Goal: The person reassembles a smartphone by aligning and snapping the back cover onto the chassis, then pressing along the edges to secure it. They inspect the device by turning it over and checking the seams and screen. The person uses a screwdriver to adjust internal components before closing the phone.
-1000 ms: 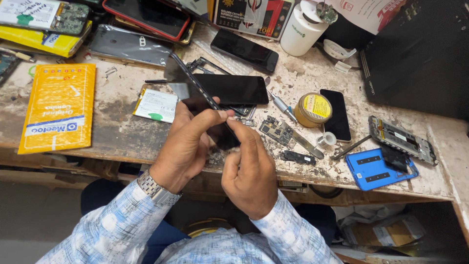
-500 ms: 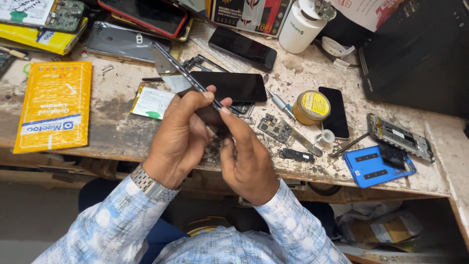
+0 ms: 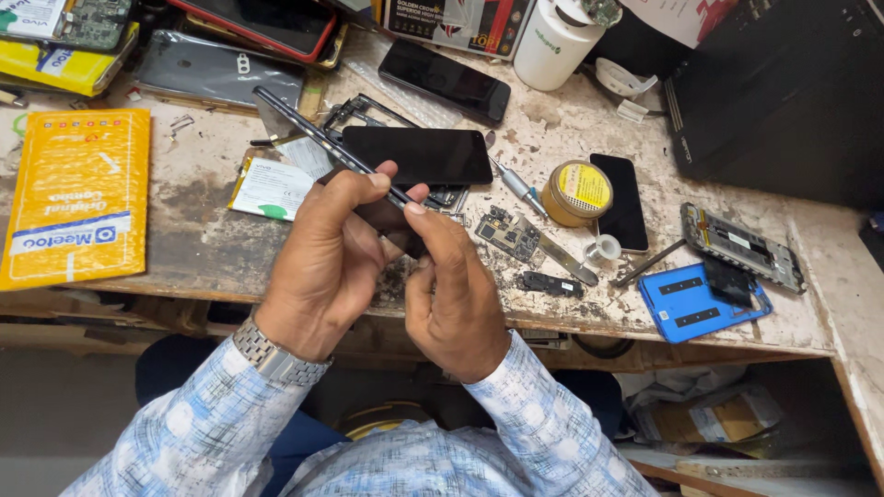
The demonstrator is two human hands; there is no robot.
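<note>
My left hand (image 3: 322,258) and my right hand (image 3: 456,294) meet above the front edge of the worn workbench (image 3: 184,202). Between them they hold a thin dark phone part (image 3: 318,143), seen edge-on, slanting up to the left from my fingertips. My right index finger presses its lower end, next to my left thumb. Just behind the fingers a black phone (image 3: 419,155) lies face up on the bench. A metal watch sits on my left wrist.
A yellow packet (image 3: 74,198) lies at the left, a circuit board (image 3: 508,235) and a screwdriver (image 3: 516,187) right of my hands. Further right are a round tin (image 3: 577,191), a blue phone frame (image 3: 700,302) and a white bottle (image 3: 552,41).
The view has shifted slightly. Both hands stay together on the thin part, whose tilt has changed a little.
</note>
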